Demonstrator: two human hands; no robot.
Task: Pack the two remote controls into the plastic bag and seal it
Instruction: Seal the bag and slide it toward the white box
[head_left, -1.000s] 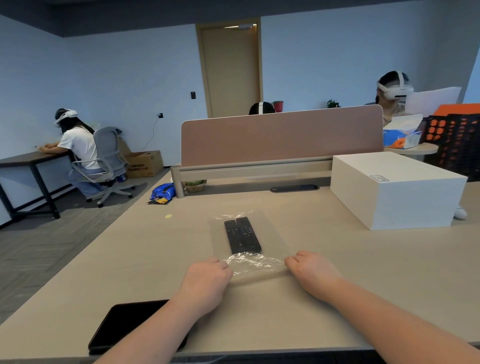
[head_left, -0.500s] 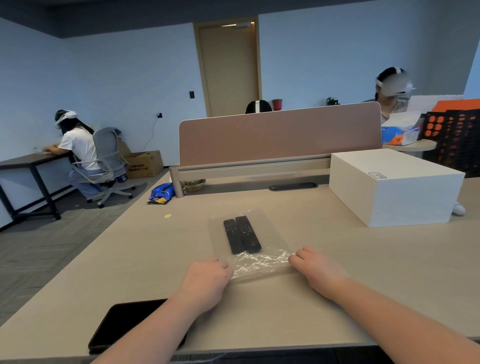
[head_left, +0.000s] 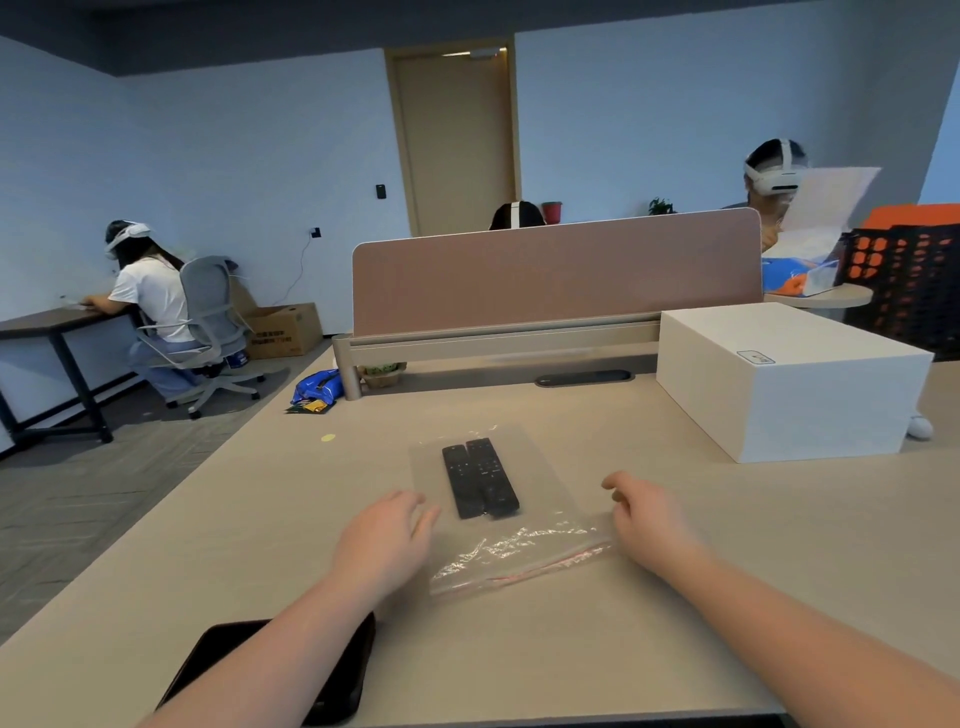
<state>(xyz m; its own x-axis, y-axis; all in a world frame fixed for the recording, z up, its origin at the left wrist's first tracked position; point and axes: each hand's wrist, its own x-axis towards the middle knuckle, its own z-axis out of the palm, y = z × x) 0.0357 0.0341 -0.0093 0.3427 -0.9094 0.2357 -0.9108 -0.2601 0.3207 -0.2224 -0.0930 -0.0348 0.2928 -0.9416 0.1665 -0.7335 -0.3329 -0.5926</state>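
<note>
Two black remote controls lie side by side inside a clear plastic bag flat on the beige desk. The bag's near end is crumpled, and its red zip strip runs across it. My left hand hovers just left of the bag, fingers spread and holding nothing. On the other side, my right hand floats beside the bag's near corner, fingers loosely curled and apart, off the plastic.
A large white box stands at the right of the desk. A black tablet lies at the near left edge under my left forearm. A pink divider panel closes off the far edge. Other people sit beyond.
Both hands have lifted off the bag's zip end and drawn apart to either side. The bag now lies free, its red strip exposed.
</note>
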